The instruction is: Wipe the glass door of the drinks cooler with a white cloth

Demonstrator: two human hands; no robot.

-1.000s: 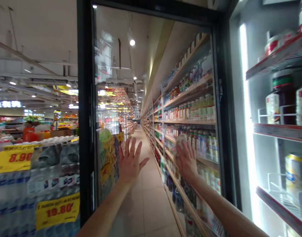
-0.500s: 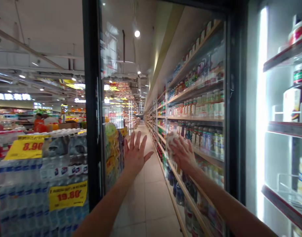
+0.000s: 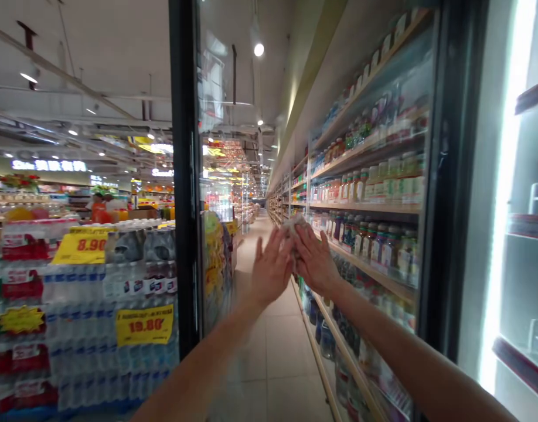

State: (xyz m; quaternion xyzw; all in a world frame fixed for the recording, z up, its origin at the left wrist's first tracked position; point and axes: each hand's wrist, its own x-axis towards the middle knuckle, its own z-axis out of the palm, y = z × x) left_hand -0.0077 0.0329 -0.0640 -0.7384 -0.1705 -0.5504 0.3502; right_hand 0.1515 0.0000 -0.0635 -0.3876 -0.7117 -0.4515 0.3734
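Note:
A glass door (image 3: 234, 340) with a black frame stands open in front of me. My right hand (image 3: 315, 261) presses a crumpled pale cloth (image 3: 295, 225) against the pane, fingers stretched over it. Close on its left is my left hand (image 3: 273, 266), fingers extended and pointing up, at the cloth's left edge. Whether the left fingertips touch the cloth or only the glass I cannot tell. Part of the cloth is hidden behind the right fingers.
Lit fridge shelves (image 3: 530, 225) are on the right. Through the pane, shelves of bottles (image 3: 383, 181) line a tiled aisle (image 3: 282, 351). Stacked packs of water bottles (image 3: 79, 328) with yellow price signs (image 3: 145, 325) stand left of the black door frame (image 3: 184, 176).
My right hand has moved the cloth left and a little up across the glass. My left hand has shifted right, closing the gap between them. The view has turned slightly left.

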